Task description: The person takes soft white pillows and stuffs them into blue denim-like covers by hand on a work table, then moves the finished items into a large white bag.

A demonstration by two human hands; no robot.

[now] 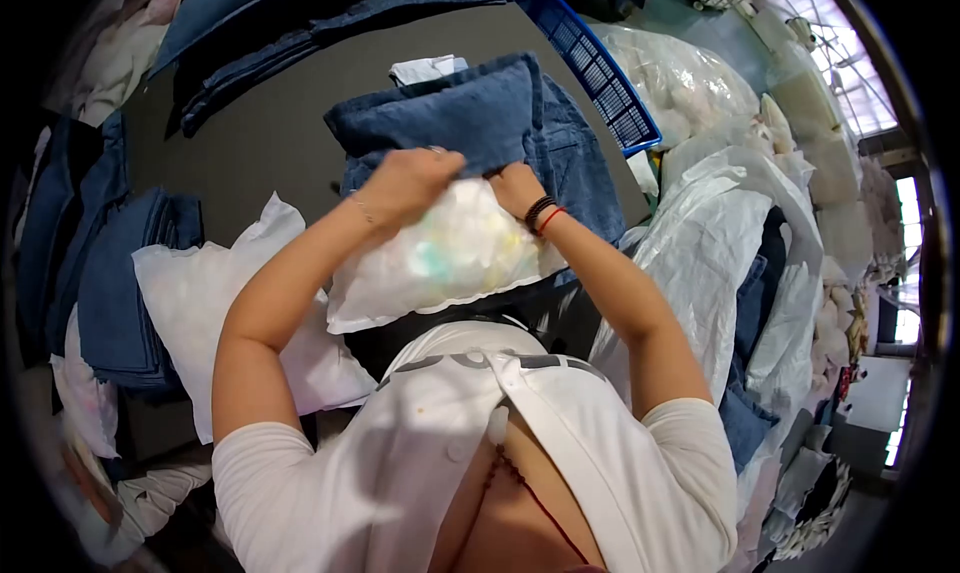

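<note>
Head cam: left hand (405,185) fisted on white pillow (440,263), right hand (515,189) next to it at denim cover (470,113) mouth w/ fingers buried in fabric, can't tell grip tbh.

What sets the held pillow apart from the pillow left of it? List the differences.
The held pillow is gripped at its far end by the left hand and right hand; the left pillow lies ungripped. The held pillow's far end meets a denim cover; the left pillow has no cover. The held pillow shows faint green and yellow tints; the left pillow looks plain. Both are white.
</note>
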